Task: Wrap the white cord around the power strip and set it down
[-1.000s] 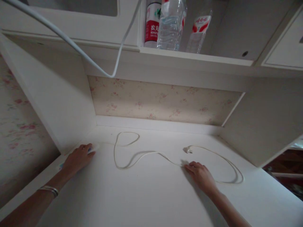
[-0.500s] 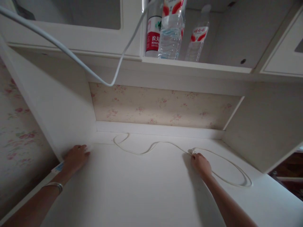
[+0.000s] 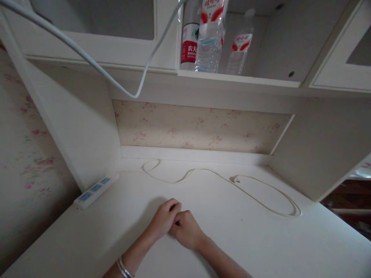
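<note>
We have both hands together over the near middle of the white surface (image 3: 255, 243), our left hand (image 3: 164, 217) slightly farther forward and our right hand (image 3: 188, 231) tucked against it, the two touching at the curled fingers. Each is folded into a loose fist, and we see nothing gripped in either, though the insides of the palms are hidden from us. Two silvery bangles (image 3: 124, 268) circle our left wrist. Off to our left, well apart from our hands, the white power strip (image 3: 94, 192) lies aslant with its blue-faced sockets up, along the foot of the left side panel (image 3: 78, 116). Its pale cord (image 3: 203, 168) leaves the far end, makes a small loop near the back edge, waves across beyond our hands, and swings into a wide bend on the right before turning back. There it ends in a white plug (image 3: 235, 179), which lies just beside the middle stretch of the cord. Flowered wallpaper (image 3: 185, 127) shows behind, under the cabinet. Above us, an open shelf (image 3: 240, 78) holds a red-labelled bottle (image 3: 189, 52) and two clear bottles with red-and-white labels (image 3: 209, 50), while a thick white cable (image 3: 135, 95) hangs in a sharp bend before the cabinet.
</note>
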{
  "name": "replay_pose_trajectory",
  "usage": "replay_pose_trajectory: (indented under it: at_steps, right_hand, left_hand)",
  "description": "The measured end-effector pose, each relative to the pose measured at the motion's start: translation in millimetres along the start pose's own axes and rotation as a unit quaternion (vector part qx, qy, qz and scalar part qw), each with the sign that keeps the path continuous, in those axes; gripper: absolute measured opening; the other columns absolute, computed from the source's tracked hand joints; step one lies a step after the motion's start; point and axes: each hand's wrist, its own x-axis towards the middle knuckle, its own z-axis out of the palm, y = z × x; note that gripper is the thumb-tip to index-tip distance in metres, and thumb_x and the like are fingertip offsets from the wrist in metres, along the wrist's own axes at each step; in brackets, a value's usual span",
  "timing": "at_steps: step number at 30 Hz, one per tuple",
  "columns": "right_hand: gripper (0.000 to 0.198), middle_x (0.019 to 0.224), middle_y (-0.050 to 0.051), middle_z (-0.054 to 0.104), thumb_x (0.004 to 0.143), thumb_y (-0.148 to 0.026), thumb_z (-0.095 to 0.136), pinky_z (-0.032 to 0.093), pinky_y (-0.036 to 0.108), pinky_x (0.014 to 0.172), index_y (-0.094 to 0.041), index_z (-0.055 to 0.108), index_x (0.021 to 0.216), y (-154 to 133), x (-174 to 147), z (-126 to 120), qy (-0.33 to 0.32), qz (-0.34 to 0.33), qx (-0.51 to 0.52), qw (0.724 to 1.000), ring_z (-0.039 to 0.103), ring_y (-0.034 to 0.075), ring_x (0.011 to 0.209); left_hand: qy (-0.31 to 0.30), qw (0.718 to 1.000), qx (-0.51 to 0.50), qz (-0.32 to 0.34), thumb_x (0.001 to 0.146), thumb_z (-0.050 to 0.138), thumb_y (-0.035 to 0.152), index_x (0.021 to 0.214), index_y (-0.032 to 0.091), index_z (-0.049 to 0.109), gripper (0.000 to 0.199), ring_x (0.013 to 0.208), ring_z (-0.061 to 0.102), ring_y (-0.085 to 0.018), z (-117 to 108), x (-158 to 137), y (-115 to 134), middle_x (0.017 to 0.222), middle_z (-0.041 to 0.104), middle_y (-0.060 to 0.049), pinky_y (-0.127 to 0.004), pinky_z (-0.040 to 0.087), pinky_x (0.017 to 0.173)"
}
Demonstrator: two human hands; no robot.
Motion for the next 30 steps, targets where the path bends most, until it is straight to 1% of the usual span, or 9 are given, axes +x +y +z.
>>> replay_pose_trajectory:
  at_steps: [2, 5, 14, 18, 20, 22, 24, 27, 30]
  right_hand:
    - [0.023, 0.049, -0.004, 0.053, 0.073, -0.013, 0.051, 0.025, 0.021, 0.047, -0.016, 0.062, 0.053, -1, -1, 13, -0.002, 0.005, 0.025, 1.0, 0.04, 0.008, 0.047]
    - [0.025, 0.048, -0.004, 0.051, 0.075, -0.014, 0.051, 0.025, 0.021, 0.047, -0.016, 0.061, 0.052, 5, -4, 22, 0.007, 0.01, 0.021, 1.0, 0.038, 0.008, 0.047]
    - [0.025, 0.05, -0.004, 0.049, 0.075, -0.018, 0.05, 0.024, 0.021, 0.047, -0.016, 0.056, 0.051, 6, -7, 16, 0.0, -0.01, 0.048, 0.999, 0.037, 0.007, 0.047]
    - [0.029, 0.048, -0.005, 0.041, 0.076, -0.02, 0.05, 0.023, 0.021, 0.047, -0.017, 0.047, 0.048, 3, -9, 15, 0.006, -0.018, 0.051, 0.999, 0.034, 0.007, 0.047]
    - [0.037, 0.048, -0.006, 0.035, 0.081, -0.026, 0.05, 0.021, 0.022, 0.047, -0.018, 0.042, 0.046, 3, -10, 15, 0.011, -0.022, 0.055, 0.998, 0.03, 0.007, 0.047]
    - [0.045, 0.049, -0.006, 0.029, 0.086, -0.036, 0.048, 0.02, 0.023, 0.046, -0.018, 0.038, 0.045, 3, -10, 15, 0.016, -0.02, 0.052, 0.998, 0.027, 0.007, 0.047]
    - [0.05, 0.05, -0.006, 0.026, 0.088, -0.043, 0.046, 0.019, 0.023, 0.046, -0.018, 0.037, 0.045, 4, -10, 16, 0.021, -0.019, 0.04, 0.999, 0.025, 0.007, 0.047]
    - [0.052, 0.05, -0.005, 0.026, 0.089, -0.046, 0.045, 0.018, 0.024, 0.045, -0.019, 0.039, 0.046, 4, -10, 17, 0.027, -0.022, 0.018, 0.999, 0.025, 0.008, 0.047]
    - [0.052, 0.05, -0.005, 0.03, 0.091, -0.046, 0.043, 0.02, 0.024, 0.047, -0.019, 0.041, 0.046, 3, -11, 18, 0.044, -0.036, 0.004, 0.998, 0.028, 0.008, 0.047]
  left_hand:
    - [-0.006, 0.999, -0.024, -0.031, 0.083, 0.046, 0.044, 0.062, 0.02, 0.053, 0.033, 0.066, 0.055, -0.017, 7, -4, -5, 0.063, 0.058, 0.0, -0.027, 0.041, 0.062]
    - [-0.017, 0.998, -0.036, -0.041, 0.083, 0.046, 0.045, 0.06, 0.02, 0.05, 0.034, 0.063, 0.051, -0.016, 7, -7, -14, 0.06, 0.053, 0.002, -0.027, 0.038, 0.06]
    - [-0.024, 0.999, -0.021, -0.02, 0.084, 0.045, 0.044, 0.062, 0.02, 0.05, 0.033, 0.065, 0.05, -0.016, 9, -9, -19, 0.061, 0.052, 0.002, -0.026, 0.036, 0.06]
    - [-0.02, 1.0, -0.009, -0.011, 0.085, 0.044, 0.043, 0.061, 0.02, 0.052, 0.034, 0.064, 0.052, -0.016, 9, -9, -21, 0.06, 0.055, 0.001, -0.025, 0.038, 0.058]
    - [-0.005, 1.0, 0.029, 0.002, 0.086, 0.042, 0.043, 0.064, 0.019, 0.055, 0.035, 0.064, 0.054, -0.016, -1, -5, -23, 0.062, 0.058, 0.0, -0.025, 0.04, 0.058]
    - [0.033, 0.992, 0.123, 0.015, 0.088, 0.039, 0.04, 0.07, 0.019, 0.059, 0.034, 0.068, 0.058, -0.017, -22, 3, -26, 0.067, 0.062, -0.001, -0.025, 0.043, 0.061]
    - [0.076, 0.956, 0.282, 0.025, 0.089, 0.036, 0.036, 0.082, 0.02, 0.063, 0.033, 0.078, 0.062, -0.016, -57, 13, -30, 0.081, 0.067, -0.002, -0.024, 0.046, 0.072]
    - [0.117, 0.926, 0.358, -0.011, 0.085, 0.039, 0.031, 0.093, 0.017, 0.064, 0.03, 0.092, 0.06, -0.021, -123, 28, -38, 0.096, 0.066, -0.009, -0.031, 0.044, 0.087]
    - [0.15, 0.89, 0.426, -0.064, 0.078, 0.044, 0.028, 0.104, 0.012, 0.062, 0.035, 0.111, 0.052, -0.029, -187, 33, -48, 0.111, 0.061, -0.017, -0.041, 0.035, 0.099]
